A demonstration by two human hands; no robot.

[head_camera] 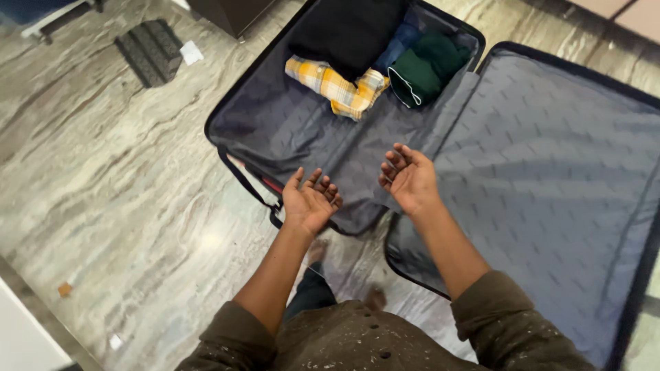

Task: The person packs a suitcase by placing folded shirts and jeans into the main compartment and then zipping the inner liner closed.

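An open dark suitcase (275, 124) lies flat on the floor, both halves lined in grey. In its far end sit a yellow plaid garment (335, 87), a black folded garment (344, 31), a blue garment (395, 48) and a dark green rolled garment (426, 69). My left hand (311, 200) hovers palm up over the near edge of the left half, fingers apart and holding nothing. My right hand (408, 177) is also palm up and holds nothing, above the hinge between the two halves. The right half (550, 172) holds nothing.
The floor (124, 185) is polished marble-like stone with grey veins. A dark ribbed mat (150, 51) and a scrap of white paper (191, 52) lie at the upper left. A dark cabinet base (230, 14) stands beyond the suitcase. My feet show below the hands.
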